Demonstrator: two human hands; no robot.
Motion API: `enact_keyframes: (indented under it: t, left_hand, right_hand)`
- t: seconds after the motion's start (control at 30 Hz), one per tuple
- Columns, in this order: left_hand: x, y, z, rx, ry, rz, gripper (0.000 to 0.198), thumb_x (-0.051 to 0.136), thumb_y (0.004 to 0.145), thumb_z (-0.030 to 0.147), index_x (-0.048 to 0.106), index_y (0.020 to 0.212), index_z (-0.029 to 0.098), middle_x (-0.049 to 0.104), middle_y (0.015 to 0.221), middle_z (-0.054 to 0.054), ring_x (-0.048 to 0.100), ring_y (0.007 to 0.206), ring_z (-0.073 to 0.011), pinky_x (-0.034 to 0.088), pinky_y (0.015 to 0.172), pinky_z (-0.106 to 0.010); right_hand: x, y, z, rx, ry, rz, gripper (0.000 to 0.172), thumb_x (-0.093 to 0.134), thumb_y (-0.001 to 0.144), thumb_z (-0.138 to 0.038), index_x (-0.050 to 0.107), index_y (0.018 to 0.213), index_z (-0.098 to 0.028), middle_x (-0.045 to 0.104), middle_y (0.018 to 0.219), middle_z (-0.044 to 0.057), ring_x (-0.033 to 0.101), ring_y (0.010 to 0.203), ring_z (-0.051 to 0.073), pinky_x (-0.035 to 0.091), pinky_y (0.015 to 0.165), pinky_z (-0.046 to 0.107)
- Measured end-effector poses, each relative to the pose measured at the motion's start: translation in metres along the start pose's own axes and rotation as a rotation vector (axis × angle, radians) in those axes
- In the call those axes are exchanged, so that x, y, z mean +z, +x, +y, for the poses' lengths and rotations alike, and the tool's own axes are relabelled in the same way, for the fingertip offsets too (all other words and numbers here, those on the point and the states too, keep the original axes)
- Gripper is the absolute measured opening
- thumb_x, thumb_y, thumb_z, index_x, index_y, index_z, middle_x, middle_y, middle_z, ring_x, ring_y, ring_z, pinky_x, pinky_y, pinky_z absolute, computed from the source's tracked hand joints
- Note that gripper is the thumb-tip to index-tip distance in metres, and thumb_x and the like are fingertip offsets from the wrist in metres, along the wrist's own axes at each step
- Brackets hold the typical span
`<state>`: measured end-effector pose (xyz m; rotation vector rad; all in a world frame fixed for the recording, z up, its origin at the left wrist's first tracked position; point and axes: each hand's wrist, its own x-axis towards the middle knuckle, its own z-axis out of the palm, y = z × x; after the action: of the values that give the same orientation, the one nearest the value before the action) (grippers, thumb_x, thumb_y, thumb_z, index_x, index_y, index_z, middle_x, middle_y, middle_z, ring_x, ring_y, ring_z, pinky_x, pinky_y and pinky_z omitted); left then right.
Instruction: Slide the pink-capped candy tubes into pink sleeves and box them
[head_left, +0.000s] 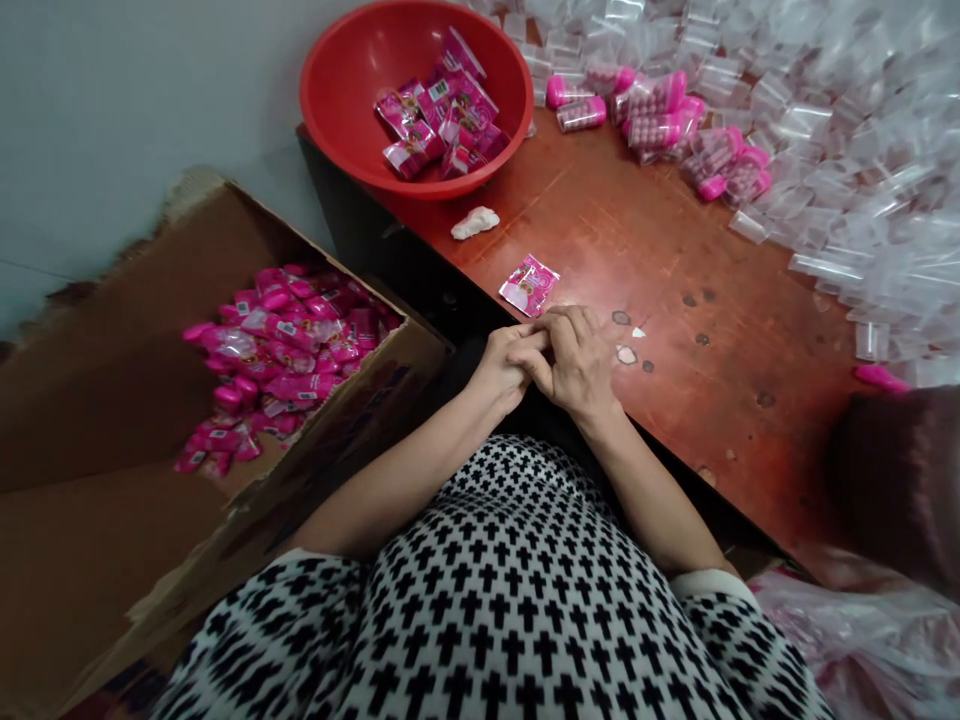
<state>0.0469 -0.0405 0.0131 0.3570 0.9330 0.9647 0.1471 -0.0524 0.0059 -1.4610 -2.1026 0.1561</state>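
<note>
My left hand (504, 368) and my right hand (579, 362) meet at the near edge of the table, close to my lap. The fingers of my right hand are bent over those of my left, which are closed and partly covered. Whether anything small lies between them is hidden. Just beyond my hands, a flat pink printed sachet (530, 286) lies on the tabletop, not touched by either one. Farther off is a crumpled white wad (475, 223), perhaps tissue.
A red basin (330, 110) holding pink sachets (450, 105) stands at the table's far left. Clear plastic tubes (862, 190) pile up at the right, with pink-capped filled tubes (656, 115) along their edge. An open carton (97, 400) at left contains pink wrapped packs (277, 345). A dark cylinder (900, 480) stands right.
</note>
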Motion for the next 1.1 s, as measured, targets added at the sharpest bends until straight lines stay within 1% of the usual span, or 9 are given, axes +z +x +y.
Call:
enact_keyframes:
  t: [0.17, 0.23, 0.33, 0.4, 0.53, 0.63, 0.83, 0.97, 1.1]
  left_hand:
    - [0.0, 0.002, 0.001, 0.042, -0.007, -0.001, 0.023, 0.081, 0.057, 0.025, 0.064, 0.058, 0.01, 0.058, 0.054, 0.002, 0.054, 0.053, -0.0073, 0.042, 0.055, -0.018]
    - [-0.001, 0.003, 0.005, 0.095, 0.018, -0.016, 0.025, 0.082, 0.056, 0.028, 0.067, 0.064, 0.01, 0.061, 0.058, 0.001, 0.055, 0.056, -0.0077, 0.043, 0.056, -0.019]
    - [-0.002, 0.005, 0.013, 0.181, -0.004, -0.025, 0.027, 0.081, 0.06, 0.03, 0.069, 0.074, 0.011, 0.065, 0.066, -0.001, 0.058, 0.059, -0.0083, 0.048, 0.062, -0.021]
    - [-0.003, 0.006, 0.017, 0.22, -0.028, -0.026, 0.028, 0.08, 0.062, 0.031, 0.068, 0.077, 0.011, 0.067, 0.069, -0.002, 0.06, 0.061, -0.0091, 0.05, 0.065, -0.023]
    - [-0.002, 0.006, 0.017, 0.2, -0.047, -0.07, 0.033, 0.082, 0.06, 0.032, 0.066, 0.079, 0.011, 0.067, 0.07, -0.003, 0.062, 0.062, -0.0108, 0.05, 0.064, -0.023]
    - [0.0, 0.005, 0.015, 0.175, -0.082, -0.094, 0.036, 0.081, 0.061, 0.037, 0.065, 0.081, 0.011, 0.068, 0.072, -0.003, 0.063, 0.064, -0.0111, 0.05, 0.065, -0.023]
    - [-0.001, 0.01, 0.013, 0.201, -0.043, -0.076, 0.036, 0.081, 0.06, 0.04, 0.065, 0.072, 0.01, 0.065, 0.065, -0.002, 0.06, 0.057, -0.0093, 0.048, 0.06, -0.022]
    - [-0.002, 0.015, 0.013, 0.206, 0.066, -0.011, 0.033, 0.084, 0.055, 0.033, 0.064, 0.064, 0.009, 0.062, 0.059, -0.001, 0.059, 0.055, -0.0091, 0.05, 0.061, -0.024]
    - [-0.001, 0.014, 0.014, 0.19, 0.107, -0.026, 0.03, 0.083, 0.057, 0.031, 0.064, 0.063, 0.008, 0.062, 0.058, -0.002, 0.059, 0.055, -0.0094, 0.05, 0.061, -0.024]
  right_hand:
    - [0.001, 0.005, 0.0, 0.019, 0.092, 0.013, 0.039, 0.045, 0.088, -0.054, 0.06, 0.095, -0.019, 0.064, 0.093, 0.012, 0.057, 0.093, 0.025, 0.047, 0.086, 0.042]
    - [-0.006, 0.004, -0.002, 0.053, 0.144, 0.067, 0.044, 0.047, 0.086, -0.056, 0.056, 0.109, -0.019, 0.062, 0.106, 0.013, 0.056, 0.104, 0.027, 0.046, 0.091, 0.045]
    - [-0.013, -0.008, -0.004, 0.226, 0.284, 0.21, 0.058, 0.057, 0.08, -0.056, 0.045, 0.125, -0.022, 0.053, 0.126, 0.015, 0.051, 0.118, 0.029, 0.045, 0.095, 0.049]
    - [-0.012, -0.018, -0.005, 0.383, 0.519, 0.238, 0.059, 0.065, 0.076, -0.051, 0.045, 0.123, -0.023, 0.057, 0.12, 0.012, 0.059, 0.106, 0.025, 0.052, 0.086, 0.044]
    - [0.0, -0.03, -0.007, 0.656, 1.093, 0.168, 0.034, 0.067, 0.078, -0.04, 0.054, 0.102, -0.021, 0.067, 0.081, 0.0, 0.064, 0.062, 0.012, 0.055, 0.055, 0.026]
    - [0.003, -0.029, -0.008, 0.755, 1.288, 0.19, 0.025, 0.069, 0.077, -0.034, 0.056, 0.093, -0.018, 0.069, 0.074, -0.001, 0.062, 0.054, 0.009, 0.055, 0.052, 0.021]
    - [0.005, -0.026, -0.011, 0.849, 1.437, 0.196, 0.023, 0.072, 0.073, -0.029, 0.056, 0.085, -0.017, 0.071, 0.069, -0.001, 0.063, 0.051, 0.008, 0.053, 0.048, 0.017]
    - [0.005, -0.028, -0.013, 0.832, 1.333, 0.233, 0.024, 0.073, 0.072, -0.029, 0.056, 0.084, -0.017, 0.07, 0.066, -0.002, 0.062, 0.049, 0.008, 0.053, 0.047, 0.018]
    - [0.002, -0.026, -0.015, 0.844, 1.285, 0.279, 0.023, 0.074, 0.069, -0.027, 0.056, 0.081, -0.017, 0.069, 0.062, -0.002, 0.061, 0.045, 0.009, 0.05, 0.043, 0.017]
